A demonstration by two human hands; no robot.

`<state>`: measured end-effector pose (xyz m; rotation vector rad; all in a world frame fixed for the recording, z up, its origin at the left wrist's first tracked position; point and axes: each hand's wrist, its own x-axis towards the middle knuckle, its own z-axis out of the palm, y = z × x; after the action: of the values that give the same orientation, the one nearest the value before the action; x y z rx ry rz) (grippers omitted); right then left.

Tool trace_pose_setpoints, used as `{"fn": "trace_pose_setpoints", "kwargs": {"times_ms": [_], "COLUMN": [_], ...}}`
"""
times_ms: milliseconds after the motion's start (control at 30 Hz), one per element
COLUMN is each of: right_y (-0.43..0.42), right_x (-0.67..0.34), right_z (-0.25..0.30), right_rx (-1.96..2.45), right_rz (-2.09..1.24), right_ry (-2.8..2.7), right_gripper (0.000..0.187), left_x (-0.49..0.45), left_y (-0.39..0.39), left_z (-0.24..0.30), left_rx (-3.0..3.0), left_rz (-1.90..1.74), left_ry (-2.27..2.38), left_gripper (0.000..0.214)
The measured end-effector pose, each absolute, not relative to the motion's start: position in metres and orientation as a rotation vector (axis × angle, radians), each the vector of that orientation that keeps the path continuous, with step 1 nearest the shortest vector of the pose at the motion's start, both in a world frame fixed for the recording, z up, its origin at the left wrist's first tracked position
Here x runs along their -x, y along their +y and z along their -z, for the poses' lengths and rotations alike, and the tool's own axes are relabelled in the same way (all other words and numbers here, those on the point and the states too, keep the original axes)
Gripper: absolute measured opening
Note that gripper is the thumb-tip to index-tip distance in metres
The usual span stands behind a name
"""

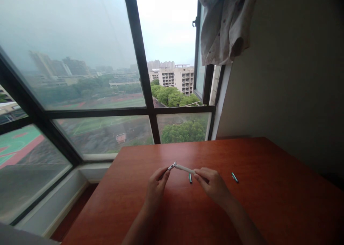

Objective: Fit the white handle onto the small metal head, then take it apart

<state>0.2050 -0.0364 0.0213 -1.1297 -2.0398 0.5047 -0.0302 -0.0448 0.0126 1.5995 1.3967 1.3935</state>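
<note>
Over the middle of the table, my right hand (212, 184) pinches the lower end of a pale grey razor handle (185, 169). The handle slants up to the left and ends in a small T-shaped head. My left hand (156, 185) grips a small dark and silver razor cartridge (171, 167) between thumb and fingers, partly hidden by them. Handle head and cartridge meet or nearly meet; whether they are joined I cannot tell. A green and black cartridge (190, 178) lies on the table just left of my right fingertips. Another similar cartridge (234, 177) rests farther right.
The reddish-brown wooden table (268, 209) reaches to a dark-framed window (150, 110) at the back. A patterned cloth (225, 26) hangs by the open window pane. A plain wall (274, 76) stands to the right.
</note>
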Motion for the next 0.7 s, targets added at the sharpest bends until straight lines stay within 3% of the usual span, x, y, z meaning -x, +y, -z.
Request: {"fn": "trace_pose_setpoints", "kwargs": {"times_ms": [700], "right_y": [-0.0411], "right_x": [-0.1971], "right_z": [-0.0264], "right_rx": [1.036], "right_rz": [-0.646], "right_ry": [-1.972], "right_gripper": [0.030], "left_x": [0.0286], "left_y": [-0.0452], "left_z": [-0.0111], "left_rx": [-1.365], "left_rz": [-1.371], "left_ry": [1.312], "left_gripper": [0.039]}}
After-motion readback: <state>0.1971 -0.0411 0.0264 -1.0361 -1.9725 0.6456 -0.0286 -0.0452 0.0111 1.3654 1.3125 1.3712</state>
